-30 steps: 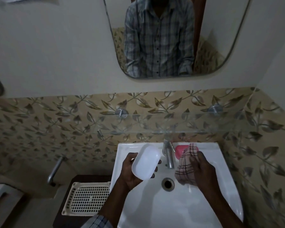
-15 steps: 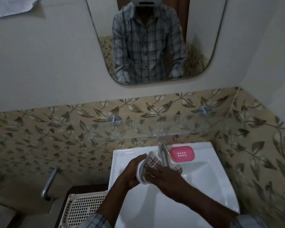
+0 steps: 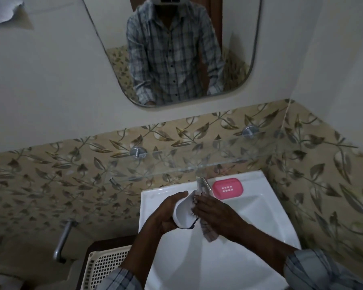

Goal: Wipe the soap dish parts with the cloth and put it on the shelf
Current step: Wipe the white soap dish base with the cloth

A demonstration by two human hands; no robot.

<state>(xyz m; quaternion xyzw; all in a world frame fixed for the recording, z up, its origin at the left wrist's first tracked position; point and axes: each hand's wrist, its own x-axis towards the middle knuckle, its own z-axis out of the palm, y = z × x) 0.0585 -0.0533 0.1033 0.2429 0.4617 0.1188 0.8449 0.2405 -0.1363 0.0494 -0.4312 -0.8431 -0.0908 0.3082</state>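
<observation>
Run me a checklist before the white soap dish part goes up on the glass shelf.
1. White dish part gripped by the left hand: ok.
2. Cloth held in the right hand and pressed against that part: ok.
3. White part wiped all over: cannot tell, since its inner face is hidden by the cloth and hand.
4. Pink dish part in hand for wiping: not ok, it lies on the sink ledge beside the tap.
5. Glass shelf in view above the sink: ok.
</observation>
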